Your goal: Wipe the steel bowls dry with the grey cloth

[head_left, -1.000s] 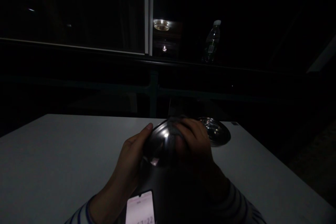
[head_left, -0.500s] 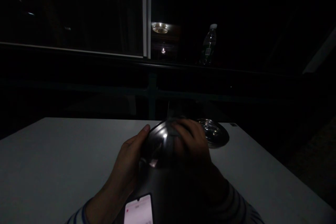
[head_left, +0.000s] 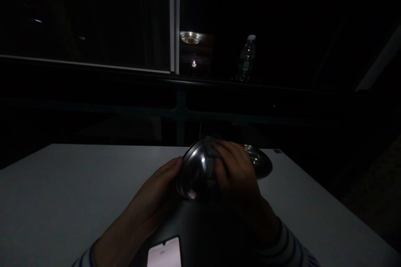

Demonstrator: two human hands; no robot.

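- Phone (head_left: pixel 164 254): lies on the worktop (head_left: pixel 78 187) at the near edge of view, lit screen up, notched end pointing away from the person; its lower part is cut off.
- Sleeves: left sleeve (head_left: pixel 85 259) and right sleeve (head_left: pixel 286 245) both pale with dark stripes.
- Left hand (head_left: pixel 156 192): grip holding the metal bowl (head_left: pixel 194 171) at its left edge, thumb on the rim; most of the fingers are hidden behind.
- Right hand (head_left: pixel 236 169): grip curled over a grey cloth (head_left: pixel 209 147), pressing it against the upper right part of the same bowl.
- Metal bowl: held between the two hands above the middle of the worktop, tilted. Visible rim curves along its left side; the long axis of the visible outline slants from lower left to upper right. Polished surface faces the person, with a bright highlight near the middle and a pale reflection low down. Right side covered by hand and cloth; whether inside or outside faces the person cannot be settled in this light.
- Second bowl (head_left: pixel 263 163): on the worktop near its far right corner, just beyond the right hand, which partly covers it.
- Bottle (head_left: pixel 246 60): capped, upright with a slight lean, beyond the worktop.
- Window frame (head_left: pixel 174 21): pale, left of the bottle.
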